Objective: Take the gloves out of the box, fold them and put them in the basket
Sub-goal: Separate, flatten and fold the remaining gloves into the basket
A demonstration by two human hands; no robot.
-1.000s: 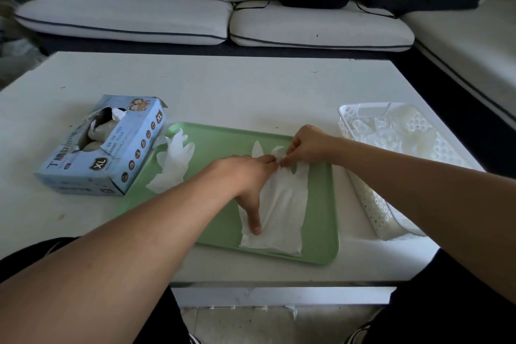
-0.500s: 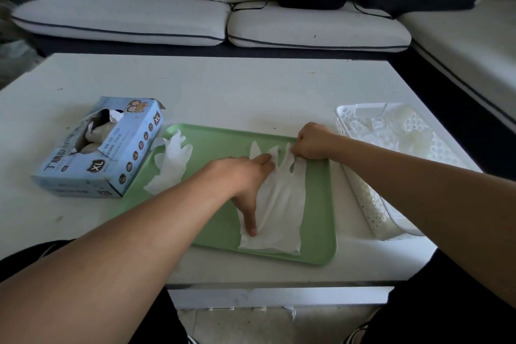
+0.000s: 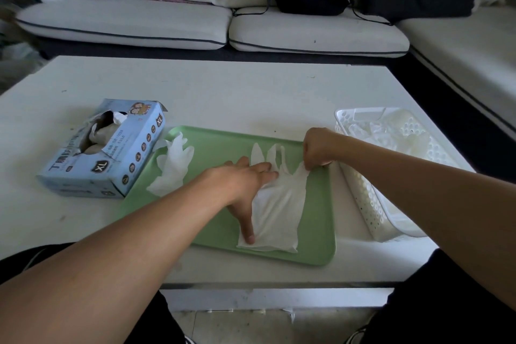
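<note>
The glove (image 3: 279, 204) you are working on is lying flat on the green tray (image 3: 212, 153), cuff toward you and finger end toward the sofa. Your left hand (image 3: 245, 184) is lying on it with fingers straight, the thumb pressing near the cuff's left corner. Your right hand (image 3: 317, 148) is pinching the glove's right finger tip between curled fingers and stretching it out toward the basket (image 3: 368, 204).

The thin film is looking taut where you are pulling; if you are tugging harder than the left hand is pinning, the glove is likely to slide, bunch under your palm, or tear at the stretched finger. Letting go abruptly is likely to make that finger spring back and spoil the flattening.

A second glove (image 3: 173, 165) is waiting crumpled at the tray's left end, just beside the blue box (image 3: 111, 159), from whose torn opening more gloves are showing. The basket is sitting just beside the tray's right rim, close to the table's (image 3: 251, 98) right edge, so a careless sweep of your right arm is risking a nudge outward. The tray's near rim is sitting close to the table's front edge; behind the tray the tabletop is giving you room
</note>
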